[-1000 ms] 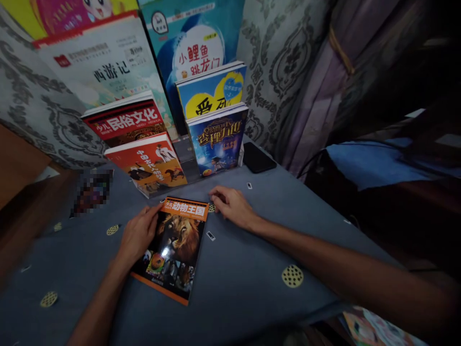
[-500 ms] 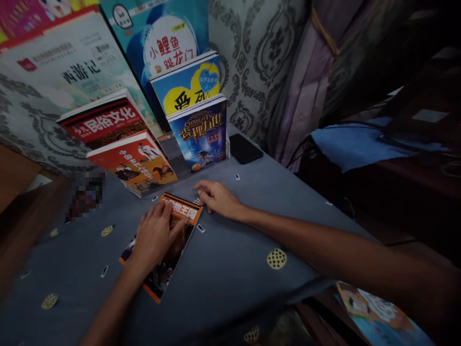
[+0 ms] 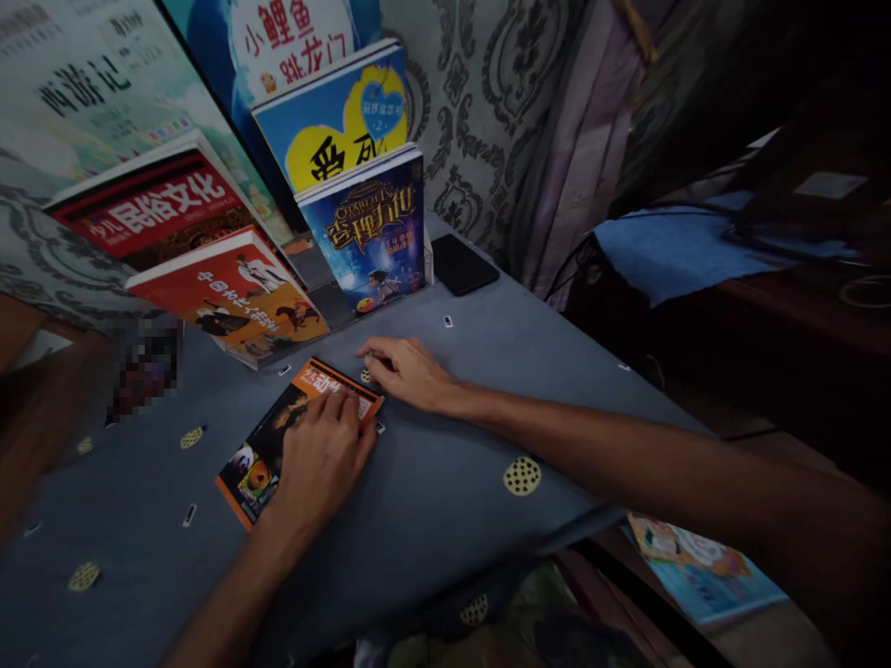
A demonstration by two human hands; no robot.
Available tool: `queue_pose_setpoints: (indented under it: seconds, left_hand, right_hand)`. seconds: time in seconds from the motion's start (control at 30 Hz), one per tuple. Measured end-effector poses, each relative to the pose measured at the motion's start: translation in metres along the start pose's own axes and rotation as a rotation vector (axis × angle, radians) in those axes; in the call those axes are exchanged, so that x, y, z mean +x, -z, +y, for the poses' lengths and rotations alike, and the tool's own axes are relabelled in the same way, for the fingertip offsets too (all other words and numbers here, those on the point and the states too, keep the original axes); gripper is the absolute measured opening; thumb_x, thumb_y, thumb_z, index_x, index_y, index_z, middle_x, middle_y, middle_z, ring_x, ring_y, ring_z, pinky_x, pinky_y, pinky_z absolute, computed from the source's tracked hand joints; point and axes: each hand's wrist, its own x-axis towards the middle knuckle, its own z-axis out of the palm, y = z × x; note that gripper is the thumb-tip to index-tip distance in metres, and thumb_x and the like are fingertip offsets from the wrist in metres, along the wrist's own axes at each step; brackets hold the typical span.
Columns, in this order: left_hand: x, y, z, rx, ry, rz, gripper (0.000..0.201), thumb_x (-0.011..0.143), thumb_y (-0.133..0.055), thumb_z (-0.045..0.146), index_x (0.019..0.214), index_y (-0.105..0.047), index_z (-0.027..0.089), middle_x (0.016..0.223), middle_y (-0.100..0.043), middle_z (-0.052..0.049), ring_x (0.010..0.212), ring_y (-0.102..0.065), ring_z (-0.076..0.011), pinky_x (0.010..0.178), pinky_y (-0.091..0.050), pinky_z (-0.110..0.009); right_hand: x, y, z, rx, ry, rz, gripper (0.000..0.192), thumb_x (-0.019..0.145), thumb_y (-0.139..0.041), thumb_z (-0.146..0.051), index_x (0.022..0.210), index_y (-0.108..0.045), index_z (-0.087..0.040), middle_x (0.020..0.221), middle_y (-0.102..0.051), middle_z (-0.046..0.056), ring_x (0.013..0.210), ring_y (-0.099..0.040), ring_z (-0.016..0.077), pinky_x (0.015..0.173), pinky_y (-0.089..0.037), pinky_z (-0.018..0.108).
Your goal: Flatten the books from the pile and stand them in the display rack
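1. While the room is lying dim, the left hand (image 3: 321, 461) is pressing flat, fingers spread, on the orange-edged animal book (image 3: 278, 443), covering much of its cover.
2. That book is lying on the grey tablecloth (image 3: 432, 492), in front of the book stand (image 3: 327, 306).
3. The right hand (image 3: 407, 371) is resting just beside the book's top corner, fingers loosely curled, gripping nothing visible.
4. A pixelated patch (image 3: 143, 366) is hiding 1 item at left.
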Motion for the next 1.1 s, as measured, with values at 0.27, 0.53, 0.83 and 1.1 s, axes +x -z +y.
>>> queue_pose_setpoints:
  seconds: [0.27, 0.53, 0.83, 1.1]
  left_hand:
    - [0.0013, 0.0026, -0.0007, -0.096, 0.001, 0.008, 0.032, 0.099, -0.042, 0.033, 0.096, -0.070, 0.018, 0.097, -0.074, -0.013, 0.087, -0.069, -0.0264, 0.072, -0.050, -0.033]
    - [0.0019, 0.0020, -0.0021, -0.065, -0.020, 0.039, 0.036, 0.100, -0.041, 0.033, 0.094, -0.073, 0.018, 0.095, -0.076, -0.013, 0.082, -0.070, -0.0258, 0.069, -0.050, -0.032]
    - [-0.0006, 0.0005, 0.0021, -0.024, 0.000, 0.011, 0.031, 0.099, -0.045, 0.033, 0.098, -0.072, 0.018, 0.101, -0.074, -0.013, 0.093, -0.069, -0.0259, 0.073, -0.052, -0.031]
    - [-0.0050, -0.0046, -0.0010, -0.188, 0.007, 0.013, 0.034, 0.098, -0.044, 0.033, 0.112, -0.070, 0.016, 0.119, -0.072, -0.016, 0.111, -0.066, -0.0311, 0.093, -0.053, -0.041]
  right_hand:
    - [-0.0007, 0.0007, -0.0004, 0.153, 0.086, -0.046, 0.025, 0.094, -0.046, -0.014, 0.107, -0.067, -0.017, 0.071, -0.068, -0.003, 0.069, -0.064, 0.0117, 0.072, -0.047, 0.025]
    - [-0.0013, -0.0005, 0.0012, 0.214, 0.099, -0.065, 0.025, 0.095, -0.046, -0.019, 0.106, -0.068, -0.016, 0.071, -0.067, -0.001, 0.068, -0.063, 0.0122, 0.071, -0.047, 0.026]
    - [-0.0035, 0.0029, -0.0039, 0.026, 0.209, -0.168, 0.026, 0.097, -0.045, -0.022, 0.081, -0.065, -0.016, 0.063, -0.058, -0.003, 0.060, -0.051, 0.0108, 0.062, -0.035, 0.024]
    - [-0.0089, 0.0018, -0.0060, -0.087, 0.243, -0.142, 0.031, 0.096, -0.045, -0.020, 0.067, -0.056, -0.018, 0.059, -0.054, -0.003, 0.057, -0.045, 0.0099, 0.060, -0.029, 0.025]
